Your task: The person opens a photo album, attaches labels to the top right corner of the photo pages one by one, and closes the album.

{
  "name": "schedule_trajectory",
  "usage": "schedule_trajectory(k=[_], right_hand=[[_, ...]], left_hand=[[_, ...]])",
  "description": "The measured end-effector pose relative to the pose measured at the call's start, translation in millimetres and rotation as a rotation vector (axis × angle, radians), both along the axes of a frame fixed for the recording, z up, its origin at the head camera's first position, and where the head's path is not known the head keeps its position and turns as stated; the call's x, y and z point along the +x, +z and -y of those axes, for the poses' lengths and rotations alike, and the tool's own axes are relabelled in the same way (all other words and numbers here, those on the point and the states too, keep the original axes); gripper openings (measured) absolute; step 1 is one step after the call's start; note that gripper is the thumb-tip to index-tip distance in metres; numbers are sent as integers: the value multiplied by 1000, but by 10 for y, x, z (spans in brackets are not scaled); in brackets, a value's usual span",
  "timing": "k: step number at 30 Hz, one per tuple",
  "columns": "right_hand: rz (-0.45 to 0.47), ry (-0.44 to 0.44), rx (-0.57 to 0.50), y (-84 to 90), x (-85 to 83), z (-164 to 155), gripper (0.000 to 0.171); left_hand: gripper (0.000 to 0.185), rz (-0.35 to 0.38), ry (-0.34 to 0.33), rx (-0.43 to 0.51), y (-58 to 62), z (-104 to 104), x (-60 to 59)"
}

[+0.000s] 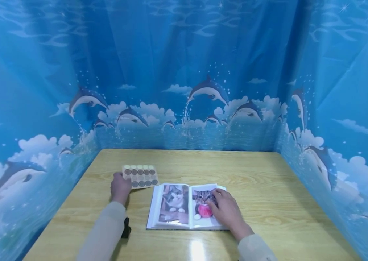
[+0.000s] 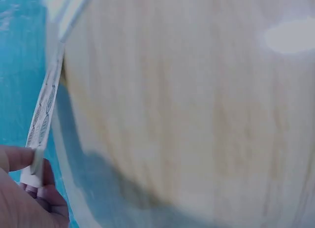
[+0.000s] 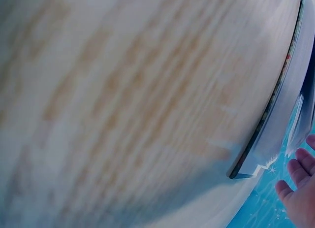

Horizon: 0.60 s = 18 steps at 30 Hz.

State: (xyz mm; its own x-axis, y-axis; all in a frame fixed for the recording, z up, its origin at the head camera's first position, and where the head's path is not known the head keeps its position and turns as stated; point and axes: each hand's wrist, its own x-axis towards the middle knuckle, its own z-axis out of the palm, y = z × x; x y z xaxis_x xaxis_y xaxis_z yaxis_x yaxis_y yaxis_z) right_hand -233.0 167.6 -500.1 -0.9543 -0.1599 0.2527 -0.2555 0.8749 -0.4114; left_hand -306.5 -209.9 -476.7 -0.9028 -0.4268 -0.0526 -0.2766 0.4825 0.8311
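Observation:
My left hand (image 1: 120,187) pinches the left edge of a card-like sheet (image 1: 141,178) with rows of round, dark and pale spots, perhaps stickers. Seen edge-on in the left wrist view, the sheet (image 2: 45,107) sits between thumb and fingers of the left hand (image 2: 29,193). An open photo album (image 1: 174,203) lies on the table with a cat picture on each page. Over the outer part of its right page rests my right hand (image 1: 227,210), fingers loosely extended. The right wrist view has the album's edge (image 3: 269,105) beside the relaxed right hand (image 3: 299,191).
The wood-grain table (image 1: 268,195) extends around the album. A small black object (image 1: 126,228) shows beside the left sleeve. Blue curtains (image 1: 170,47) printed with dolphins and clouds enclose the table at the back and both sides.

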Motion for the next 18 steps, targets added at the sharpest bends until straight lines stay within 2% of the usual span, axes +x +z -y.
schedule_trajectory(k=[4, 10, 14, 18], right_hand=[[-9, 3, -3, 11, -3, 1, 50], [0, 3, -13, 17, -12, 16, 51], [5, -2, -23, 19, -18, 28, 52], [5, -12, -22, 32, -27, 35, 52]], left_hand=[[45, -107, 2, 173, 77, -55, -36], [43, -202, 37, 300, 150, -159, -90], [43, -232, 39, 408, 194, -268, -103], [45, -207, 6, 492, 232, -412, -99]])
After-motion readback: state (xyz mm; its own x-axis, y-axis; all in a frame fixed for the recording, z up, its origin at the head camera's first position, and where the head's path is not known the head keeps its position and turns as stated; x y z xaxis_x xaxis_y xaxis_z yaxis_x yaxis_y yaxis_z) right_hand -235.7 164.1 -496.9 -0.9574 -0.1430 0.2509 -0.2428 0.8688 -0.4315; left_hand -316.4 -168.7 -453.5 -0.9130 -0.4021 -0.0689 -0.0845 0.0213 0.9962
